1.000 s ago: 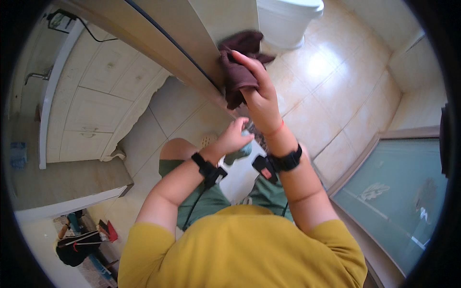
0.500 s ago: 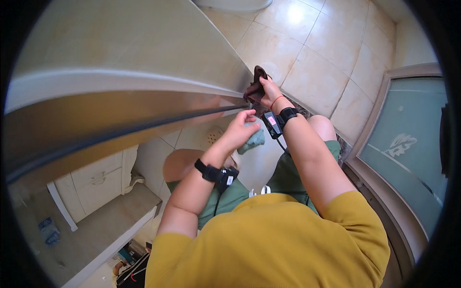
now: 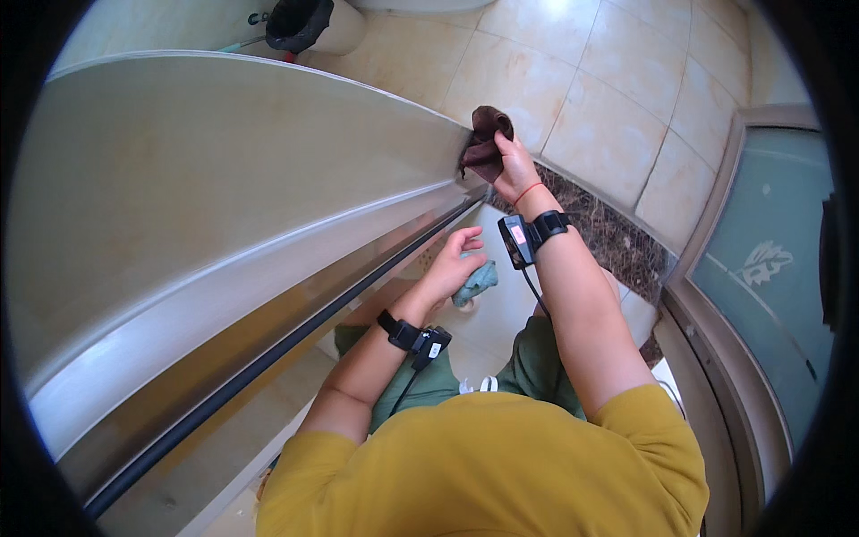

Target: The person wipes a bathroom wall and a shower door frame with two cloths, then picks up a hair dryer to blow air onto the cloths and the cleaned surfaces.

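Note:
My right hand (image 3: pixel 514 170) is closed on a dark brown cloth (image 3: pixel 488 148), which it presses at the end edge of a pale door panel (image 3: pixel 242 161). Lower down, my left hand (image 3: pixel 447 268) has its fingers curled round a crumpled blue-green cloth (image 3: pixel 476 282) that hangs from the palm side. That hand is near the black seal strip (image 3: pixel 295 345) along the door's edge and appears apart from it. Part of each cloth is hidden by the fingers.
A dark speckled stone sill (image 3: pixel 613 215) crosses the floor beside my right forearm. To the right stands a frosted glass panel (image 3: pixel 761 215) in a metal frame. At the top left is a bin (image 3: pixel 335 27) with a black liner. Pale tiles (image 3: pixel 582 107) cover the floor.
My right hand and the brown cloth have shifted slightly up and right. The view has tilted: more of the door's face, the stone sill and the bin now show; the cabinet has left view.

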The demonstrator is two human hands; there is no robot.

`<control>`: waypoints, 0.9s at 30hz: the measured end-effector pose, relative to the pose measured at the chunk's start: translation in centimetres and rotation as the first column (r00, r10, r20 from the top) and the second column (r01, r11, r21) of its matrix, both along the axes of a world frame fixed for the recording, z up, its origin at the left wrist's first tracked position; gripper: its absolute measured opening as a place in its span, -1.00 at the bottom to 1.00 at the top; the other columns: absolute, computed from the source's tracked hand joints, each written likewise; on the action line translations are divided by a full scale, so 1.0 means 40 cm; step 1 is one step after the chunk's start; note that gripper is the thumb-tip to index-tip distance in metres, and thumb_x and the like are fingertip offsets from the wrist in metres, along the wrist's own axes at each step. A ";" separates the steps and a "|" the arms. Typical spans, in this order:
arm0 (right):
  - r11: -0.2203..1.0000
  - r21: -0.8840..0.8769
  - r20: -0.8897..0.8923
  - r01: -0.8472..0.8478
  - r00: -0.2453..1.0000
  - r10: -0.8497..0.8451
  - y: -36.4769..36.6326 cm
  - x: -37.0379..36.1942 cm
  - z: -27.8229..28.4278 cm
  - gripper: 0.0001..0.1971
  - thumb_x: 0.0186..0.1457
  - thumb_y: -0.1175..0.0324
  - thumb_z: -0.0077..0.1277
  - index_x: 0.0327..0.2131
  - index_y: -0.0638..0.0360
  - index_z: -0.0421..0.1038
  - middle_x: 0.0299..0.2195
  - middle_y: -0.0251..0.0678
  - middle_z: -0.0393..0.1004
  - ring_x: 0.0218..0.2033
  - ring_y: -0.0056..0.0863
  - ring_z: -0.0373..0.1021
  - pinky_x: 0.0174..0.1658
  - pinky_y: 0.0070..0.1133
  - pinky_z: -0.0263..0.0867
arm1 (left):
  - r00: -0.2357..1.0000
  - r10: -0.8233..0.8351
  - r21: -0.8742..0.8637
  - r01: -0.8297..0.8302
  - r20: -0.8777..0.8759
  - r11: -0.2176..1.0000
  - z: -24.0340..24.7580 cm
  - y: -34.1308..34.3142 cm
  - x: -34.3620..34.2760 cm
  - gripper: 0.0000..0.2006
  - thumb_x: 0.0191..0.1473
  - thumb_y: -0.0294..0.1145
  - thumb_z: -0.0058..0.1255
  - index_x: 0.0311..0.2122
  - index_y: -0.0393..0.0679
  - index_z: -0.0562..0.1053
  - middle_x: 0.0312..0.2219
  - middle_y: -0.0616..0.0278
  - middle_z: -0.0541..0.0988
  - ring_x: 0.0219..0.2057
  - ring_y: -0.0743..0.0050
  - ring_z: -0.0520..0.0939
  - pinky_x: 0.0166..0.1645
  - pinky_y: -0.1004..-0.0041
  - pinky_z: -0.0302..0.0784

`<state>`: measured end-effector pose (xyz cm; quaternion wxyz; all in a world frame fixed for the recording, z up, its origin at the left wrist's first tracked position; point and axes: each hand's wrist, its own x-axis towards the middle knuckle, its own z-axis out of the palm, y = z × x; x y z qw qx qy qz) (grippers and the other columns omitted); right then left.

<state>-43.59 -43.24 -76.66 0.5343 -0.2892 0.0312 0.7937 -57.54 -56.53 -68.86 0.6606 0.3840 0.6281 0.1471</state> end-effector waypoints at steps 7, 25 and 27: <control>0.988 0.124 0.055 0.091 0.994 -0.098 -0.102 -0.024 0.499 -0.70 0.22 0.33 -0.25 0.00 0.17 0.20 -0.19 -0.30 0.41 -0.20 -0.48 0.39 -0.12 -0.50 0.36 | 0.979 0.190 -0.155 -0.177 0.069 0.972 0.341 -0.044 -0.026 -0.46 -0.01 -0.44 0.02 0.10 -0.22 0.17 -0.10 0.07 0.36 -0.09 0.44 0.40 -0.05 0.50 0.37; 0.940 0.340 0.297 0.042 0.943 -0.150 -0.232 0.002 1.212 -0.69 0.13 0.30 -0.03 -0.06 0.18 0.32 -0.26 -0.43 0.42 -0.27 -0.61 0.35 -0.18 -0.63 0.29 | 0.848 0.162 -0.200 -0.068 0.505 0.978 0.791 -0.157 -0.122 -0.65 0.03 -0.34 0.05 -0.08 -0.19 0.31 -0.25 0.27 0.44 -0.24 0.50 0.48 -0.17 0.46 0.46; 0.916 0.388 0.357 0.099 0.900 -0.249 -0.279 0.030 1.289 -0.68 0.13 0.30 -0.04 -0.06 0.19 0.33 -0.26 -0.45 0.42 -0.28 -0.62 0.34 -0.20 -0.63 0.29 | 0.795 0.170 -0.225 -0.043 0.582 0.973 0.830 -0.155 -0.118 -0.68 0.03 -0.37 0.04 -0.11 -0.21 0.32 -0.27 0.26 0.45 -0.26 0.46 0.49 -0.19 0.44 0.47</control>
